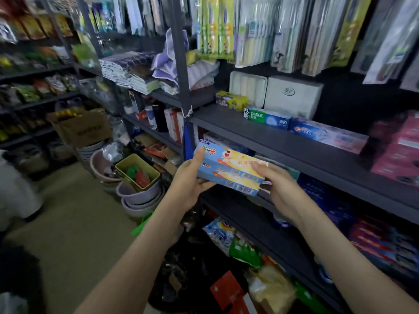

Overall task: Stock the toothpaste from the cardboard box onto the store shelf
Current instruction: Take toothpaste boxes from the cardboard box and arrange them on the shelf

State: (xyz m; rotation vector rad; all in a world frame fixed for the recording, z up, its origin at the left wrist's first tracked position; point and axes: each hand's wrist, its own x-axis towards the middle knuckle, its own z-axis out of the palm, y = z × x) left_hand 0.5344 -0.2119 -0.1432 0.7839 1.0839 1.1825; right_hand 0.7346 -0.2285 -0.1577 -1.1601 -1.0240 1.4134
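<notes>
I hold light-blue and yellow toothpaste boxes [229, 169] stacked together, just below the front edge of the dark grey store shelf [260, 134]. My left hand [189, 177] grips their left end, thumb on top. My right hand [277, 189] grips their right end with curled fingers. On the shelf lie a green-and-white Darlie toothpaste box [267, 117] and a blue toothpaste box [326, 133] beside it. A brown cardboard box [84, 130] stands far left on the floor stack.
Pink boxes [399, 155] sit at the shelf's right end, white cases [292, 96] at its back. Toothbrush packs [256, 30] hang above. Stacked basins [140, 196] and a green bin [137, 169] crowd the floor to the left. Lower shelves hold more boxed goods [381, 239].
</notes>
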